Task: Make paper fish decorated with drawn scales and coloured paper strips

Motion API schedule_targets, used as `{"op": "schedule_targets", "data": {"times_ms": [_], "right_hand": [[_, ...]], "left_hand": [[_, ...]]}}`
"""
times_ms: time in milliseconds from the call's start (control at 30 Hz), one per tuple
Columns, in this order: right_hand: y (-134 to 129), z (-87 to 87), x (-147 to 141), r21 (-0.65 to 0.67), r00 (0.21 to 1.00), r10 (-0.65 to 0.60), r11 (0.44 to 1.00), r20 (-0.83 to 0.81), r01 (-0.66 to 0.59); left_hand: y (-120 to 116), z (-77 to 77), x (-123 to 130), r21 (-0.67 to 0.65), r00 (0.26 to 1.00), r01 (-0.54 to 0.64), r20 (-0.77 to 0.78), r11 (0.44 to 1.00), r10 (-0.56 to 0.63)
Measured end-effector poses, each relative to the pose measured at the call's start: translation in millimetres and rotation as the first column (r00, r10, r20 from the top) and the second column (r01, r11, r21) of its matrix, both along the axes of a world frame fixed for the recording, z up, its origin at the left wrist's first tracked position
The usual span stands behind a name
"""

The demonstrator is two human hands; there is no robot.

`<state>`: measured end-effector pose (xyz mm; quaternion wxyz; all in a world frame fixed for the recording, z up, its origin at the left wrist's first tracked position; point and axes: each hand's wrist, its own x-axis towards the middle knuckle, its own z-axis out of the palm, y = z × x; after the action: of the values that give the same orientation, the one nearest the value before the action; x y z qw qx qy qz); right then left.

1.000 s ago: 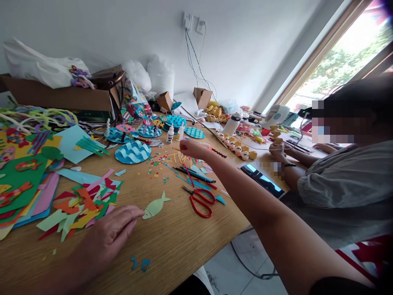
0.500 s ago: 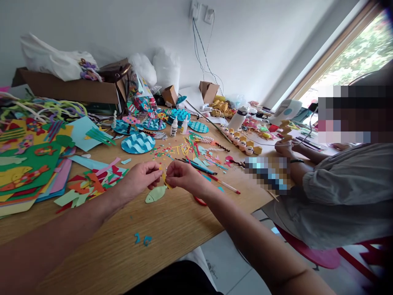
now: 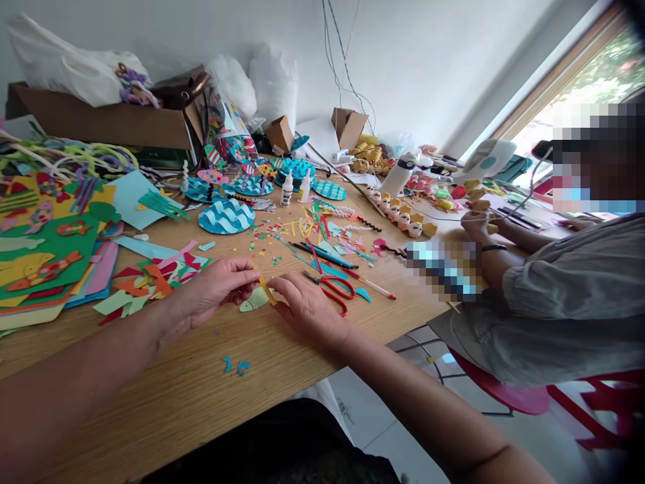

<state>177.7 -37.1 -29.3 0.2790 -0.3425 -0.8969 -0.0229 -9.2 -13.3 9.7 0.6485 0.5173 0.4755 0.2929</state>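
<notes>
A narrow yellow paper strip (image 3: pixel 265 288) stretches between my two hands above the wooden table. The thumb and fingers of my left hand (image 3: pixel 222 290) pinch its upper left end. At its lower right end, my right hand (image 3: pixel 305 306) holds it between thumb and fingers. Just beneath, a pale green paper fish (image 3: pixel 254 300) lies on the table, partly covered by my hands. Red-handled scissors (image 3: pixel 338 289) rest beside my right hand, their blades pointing left. Two small blue paper scraps (image 3: pixel 242 368) lie nearer the front edge.
Paper cuttings (image 3: pixel 146 279) and stacked coloured sheets (image 3: pixel 75 269) lie left. Behind are a blue wavy disc (image 3: pixel 226 216), glue bottles (image 3: pixel 287 189), pens (image 3: pixel 322 254) and paper bits. At right, a person's hand (image 3: pixel 476 225) holds a yellow piece near a row of small figures (image 3: pixel 403 216).
My right hand has turned and flattened, and the yellow strip shows more between my hands. The scissors are now more visible. The view has tilted downward.
</notes>
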Motion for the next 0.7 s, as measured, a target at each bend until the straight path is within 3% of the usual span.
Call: {"op": "schedule_targets", "data": {"times_ms": [100,200,300,433,600,700], "right_hand": [[-1.4,1.6,-3.6,0.159,0.999,0.013,0.987,0.041,-0.019],[-1.8,3.2,-3.7,0.200,0.999,0.008,0.980,0.043,-0.016],[-2.2,3.0,-2.0,0.159,1.000,0.002,0.987,0.026,-0.006],[-2.6,0.5,-1.1,0.059,0.999,0.008,0.998,0.035,-0.010],[-2.4,-2.8,-2.7,-0.085,0.996,0.015,0.996,0.091,-0.007],[-2.3,-4.5,-3.8,-0.144,0.992,0.031,0.990,0.121,-0.013]], "left_hand": [[-2.7,-1.1,2.7,-0.002,1.000,0.005,-0.012,1.000,-0.005],[-4.3,-3.4,2.5,-0.005,1.000,0.015,-0.026,1.000,-0.015],[-3.9,-7.3,1.2,0.022,0.997,0.023,-0.068,0.999,-0.021],[-0.4,-13.4,-1.1,0.168,0.974,0.042,-0.226,0.985,-0.003],[7.0,-23.6,-6.5,0.361,0.910,0.132,-0.413,0.923,0.032],[10.4,-28.5,-9.9,0.411,0.883,0.186,-0.469,0.893,0.032]]}}
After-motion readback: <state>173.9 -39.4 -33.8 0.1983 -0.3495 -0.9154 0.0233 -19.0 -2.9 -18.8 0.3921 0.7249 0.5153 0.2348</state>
